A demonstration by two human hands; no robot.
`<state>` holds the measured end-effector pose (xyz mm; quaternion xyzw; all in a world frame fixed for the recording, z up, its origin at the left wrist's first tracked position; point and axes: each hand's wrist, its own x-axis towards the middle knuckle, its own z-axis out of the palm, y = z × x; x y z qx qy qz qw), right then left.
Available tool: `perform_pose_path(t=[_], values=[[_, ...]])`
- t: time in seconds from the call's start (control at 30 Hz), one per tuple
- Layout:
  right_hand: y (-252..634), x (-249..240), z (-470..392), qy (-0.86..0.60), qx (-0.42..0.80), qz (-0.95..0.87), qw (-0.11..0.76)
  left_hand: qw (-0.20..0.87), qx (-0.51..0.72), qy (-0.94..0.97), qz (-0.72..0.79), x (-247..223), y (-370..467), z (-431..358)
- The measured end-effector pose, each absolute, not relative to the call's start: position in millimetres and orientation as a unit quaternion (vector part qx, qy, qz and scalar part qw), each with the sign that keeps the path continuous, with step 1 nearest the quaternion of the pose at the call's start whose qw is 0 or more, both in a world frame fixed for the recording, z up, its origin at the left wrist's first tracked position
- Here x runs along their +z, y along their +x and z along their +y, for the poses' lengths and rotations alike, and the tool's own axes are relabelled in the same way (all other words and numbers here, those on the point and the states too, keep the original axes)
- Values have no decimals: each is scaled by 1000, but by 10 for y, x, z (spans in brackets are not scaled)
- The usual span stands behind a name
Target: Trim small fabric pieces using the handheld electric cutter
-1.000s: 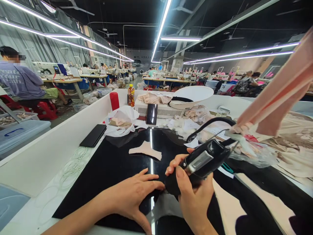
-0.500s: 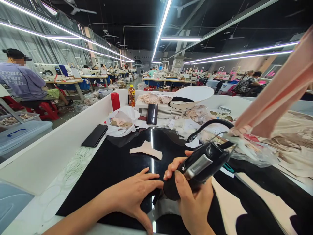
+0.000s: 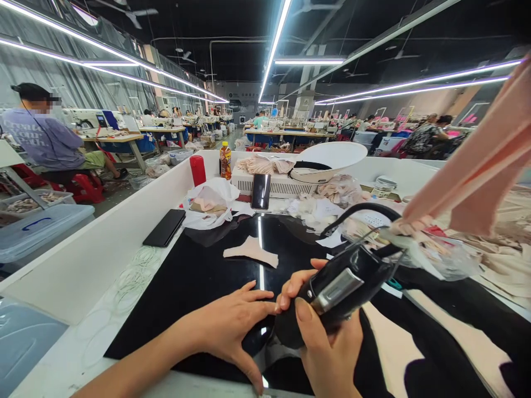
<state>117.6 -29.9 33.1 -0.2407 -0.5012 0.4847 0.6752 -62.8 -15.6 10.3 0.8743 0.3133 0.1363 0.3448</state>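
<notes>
My left hand (image 3: 232,320) lies with spread fingers on the glossy black board (image 3: 199,265), its index fingertip close to my right hand. My right hand (image 3: 327,342) is wrapped around a black corded electric hand tool (image 3: 352,282) with a metal plate on its side. The tool tilts down toward the board, and its working end is mostly hidden by its body and my hand. Ahead of my hands a small pink fabric piece (image 3: 251,251) lies flat. To the right are larger pale pink fabric pieces (image 3: 392,342).
A pink cloth strip (image 3: 464,166) is tied near the tool's cable end. Around the board are a black case (image 3: 164,228), a phone (image 3: 261,191), a plastic bag (image 3: 211,204) and a drink bottle (image 3: 225,160). Beige fabric (image 3: 506,221) is heaped right. A person (image 3: 45,132) sits at left.
The whole view has shifted slightly. Both hands keep nearly the same pose, with the tool still in my right hand.
</notes>
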Motion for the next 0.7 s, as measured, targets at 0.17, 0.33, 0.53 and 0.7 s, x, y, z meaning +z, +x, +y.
perform_pose_path(t=[0.17,0.33,0.53,0.7], values=[[1146,360,-337,-203,478,-515,682,348,126,875,312,138,-618,-150],[1108,310,-379,-203,469,-532,675,358,125,877,296,194,-598,-125],[1097,282,-409,-254,491,-493,671,350,131,881,289,112,-605,-136],[1067,486,-428,-279,501,-432,696,330,128,883,309,-9,-633,-138]])
